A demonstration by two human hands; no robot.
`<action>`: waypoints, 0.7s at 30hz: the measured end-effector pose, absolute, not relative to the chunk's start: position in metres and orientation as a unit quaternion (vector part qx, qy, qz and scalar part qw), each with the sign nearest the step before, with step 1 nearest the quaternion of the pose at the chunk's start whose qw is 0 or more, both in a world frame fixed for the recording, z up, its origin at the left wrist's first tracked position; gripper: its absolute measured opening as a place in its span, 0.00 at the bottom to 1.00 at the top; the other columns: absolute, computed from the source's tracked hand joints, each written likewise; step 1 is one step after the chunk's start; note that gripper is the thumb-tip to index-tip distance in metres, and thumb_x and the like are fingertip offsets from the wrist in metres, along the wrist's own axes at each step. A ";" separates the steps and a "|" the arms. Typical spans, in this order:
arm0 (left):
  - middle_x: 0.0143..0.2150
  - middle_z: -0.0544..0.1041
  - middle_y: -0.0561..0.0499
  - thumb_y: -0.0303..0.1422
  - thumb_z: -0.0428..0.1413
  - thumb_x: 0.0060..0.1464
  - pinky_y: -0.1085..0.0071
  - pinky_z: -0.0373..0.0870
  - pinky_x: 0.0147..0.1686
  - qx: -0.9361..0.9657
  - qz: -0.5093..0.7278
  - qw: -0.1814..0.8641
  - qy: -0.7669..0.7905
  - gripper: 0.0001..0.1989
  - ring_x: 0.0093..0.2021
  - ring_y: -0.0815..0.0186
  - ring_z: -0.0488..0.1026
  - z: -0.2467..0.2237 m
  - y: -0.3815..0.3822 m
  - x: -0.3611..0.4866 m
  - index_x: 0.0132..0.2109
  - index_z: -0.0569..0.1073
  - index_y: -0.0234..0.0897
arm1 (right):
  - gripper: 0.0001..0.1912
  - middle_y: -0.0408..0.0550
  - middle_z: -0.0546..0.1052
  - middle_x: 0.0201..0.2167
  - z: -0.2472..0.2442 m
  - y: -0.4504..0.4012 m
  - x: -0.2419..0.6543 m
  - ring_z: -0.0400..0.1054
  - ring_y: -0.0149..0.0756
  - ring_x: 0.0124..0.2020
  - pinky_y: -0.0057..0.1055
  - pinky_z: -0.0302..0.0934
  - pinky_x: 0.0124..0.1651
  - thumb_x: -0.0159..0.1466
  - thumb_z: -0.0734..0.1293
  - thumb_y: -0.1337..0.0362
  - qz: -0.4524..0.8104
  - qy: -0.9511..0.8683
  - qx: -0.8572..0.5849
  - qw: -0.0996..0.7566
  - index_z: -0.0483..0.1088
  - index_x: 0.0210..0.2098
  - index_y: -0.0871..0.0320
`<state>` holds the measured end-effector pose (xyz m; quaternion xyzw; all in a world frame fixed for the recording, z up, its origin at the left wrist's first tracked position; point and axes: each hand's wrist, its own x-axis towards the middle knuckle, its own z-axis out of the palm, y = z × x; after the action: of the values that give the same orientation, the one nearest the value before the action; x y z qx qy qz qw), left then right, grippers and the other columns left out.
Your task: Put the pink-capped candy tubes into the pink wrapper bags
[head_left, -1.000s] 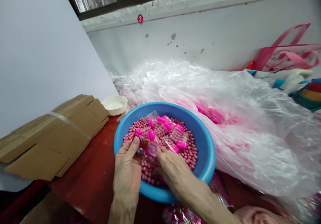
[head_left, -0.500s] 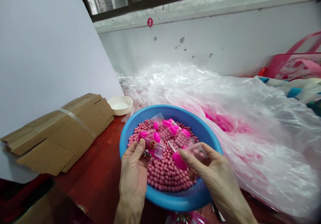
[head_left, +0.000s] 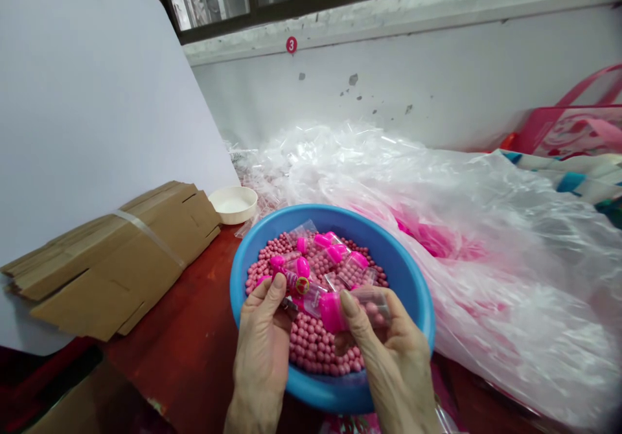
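Observation:
A blue basin (head_left: 426, 291) holds many pink beads (head_left: 321, 351) with several clear tubes with bright pink caps (head_left: 359, 259) lying on them. Over its left side, my left hand (head_left: 262, 343) is closed, thumb against fingers, on a small pink printed packet (head_left: 297, 284) with a round yellow mark. My right hand (head_left: 389, 343) grips a clear tube with a pink cap (head_left: 332, 312) and some pink beads inside. The cap points left and is close to the packet; whether they touch is unclear.
Flat brown cardboard (head_left: 121, 259) bound by a strap lies at the left, before a white board (head_left: 97, 97). A white round dish (head_left: 234, 205) stands behind the basin. Clear plastic bags (head_left: 486, 239) spread along the right. A pink bag (head_left: 568, 123) is at the far right.
My right hand has moved left with the capped tube, bringing the cap close to the packet. The tube now lies more level. My left hand has shifted very slightly right.

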<state>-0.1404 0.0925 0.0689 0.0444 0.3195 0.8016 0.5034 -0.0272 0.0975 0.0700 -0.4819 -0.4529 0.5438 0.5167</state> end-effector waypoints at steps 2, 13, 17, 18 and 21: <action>0.29 0.83 0.54 0.25 0.66 0.41 0.75 0.74 0.38 0.043 0.800 0.504 0.323 0.05 0.28 0.71 0.78 0.069 0.092 -0.140 0.29 0.79 0.36 | 0.18 0.35 0.67 0.16 0.071 0.097 -0.028 0.64 0.26 0.16 0.21 0.59 0.20 0.54 0.69 0.48 0.549 -0.442 -0.479 0.524 0.66 0.31 0.57; 0.25 0.81 0.52 0.25 0.68 0.36 0.78 0.73 0.30 0.059 0.797 0.480 0.362 0.09 0.25 0.72 0.76 0.068 0.088 -0.135 0.29 0.77 0.35 | 0.17 0.35 0.69 0.20 0.065 0.091 -0.038 0.62 0.23 0.18 0.17 0.58 0.20 0.54 0.71 0.50 0.655 -0.293 -0.411 0.562 0.66 0.30 0.56; 0.28 0.82 0.51 0.24 0.67 0.38 0.75 0.74 0.30 0.089 0.794 0.476 0.368 0.11 0.26 0.69 0.77 0.068 0.087 -0.134 0.32 0.77 0.37 | 0.16 0.32 0.67 0.19 0.065 0.089 -0.045 0.62 0.20 0.17 0.15 0.57 0.21 0.53 0.72 0.53 0.627 -0.268 -0.428 0.593 0.66 0.28 0.56; 0.29 0.82 0.51 0.24 0.67 0.38 0.75 0.74 0.31 0.104 0.790 0.477 0.370 0.12 0.27 0.69 0.77 0.068 0.086 -0.134 0.34 0.77 0.38 | 0.15 0.32 0.66 0.19 0.066 0.089 -0.046 0.61 0.19 0.16 0.15 0.57 0.21 0.52 0.73 0.53 0.615 -0.266 -0.432 0.603 0.67 0.29 0.56; 0.32 0.83 0.50 0.23 0.66 0.39 0.75 0.73 0.36 0.146 0.775 0.484 0.380 0.15 0.31 0.69 0.78 0.069 0.086 -0.133 0.38 0.77 0.37 | 0.16 0.32 0.65 0.19 0.067 0.088 -0.049 0.61 0.20 0.15 0.16 0.57 0.19 0.50 0.74 0.54 0.589 -0.262 -0.438 0.627 0.68 0.29 0.57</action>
<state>-0.1330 0.0863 0.0693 0.1463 0.3798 0.7745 0.4842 -0.0493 0.0884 0.0670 -0.4379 -0.2623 0.5886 0.6269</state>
